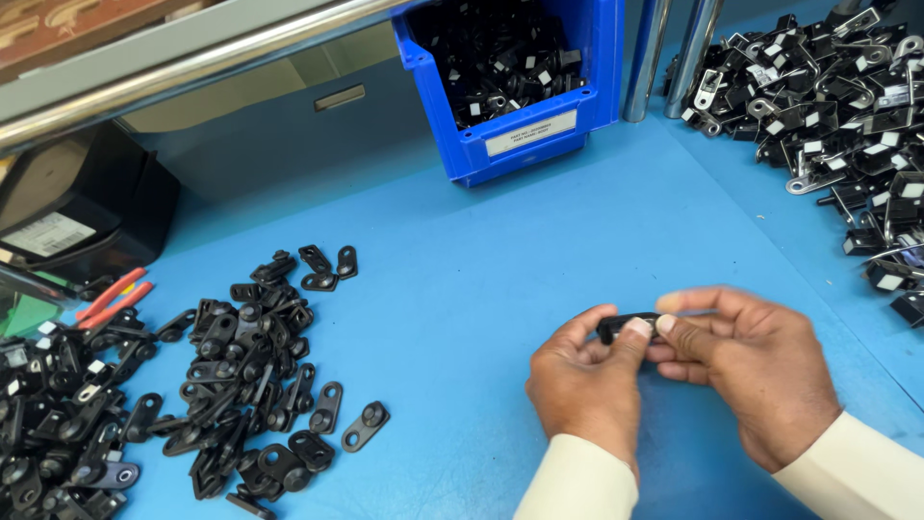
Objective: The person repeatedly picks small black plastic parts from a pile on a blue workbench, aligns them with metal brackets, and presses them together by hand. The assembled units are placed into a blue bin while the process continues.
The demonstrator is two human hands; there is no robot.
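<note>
Pinching a small black part between thumbs and forefingers, left hand and right hand are held near-right over the blue table; grip is at fingertips only; part could slip, be dropped, and be lost among loose black links at left.

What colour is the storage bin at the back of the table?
Bright blue bin, with a white label on its front, seen in the head view.

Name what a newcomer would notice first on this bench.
The two hands, left hand and right hand, pinch one small black part together at lower right. A heap of black flat links spreads at lower left, and a blue bin of similar parts stands at the top.
</note>
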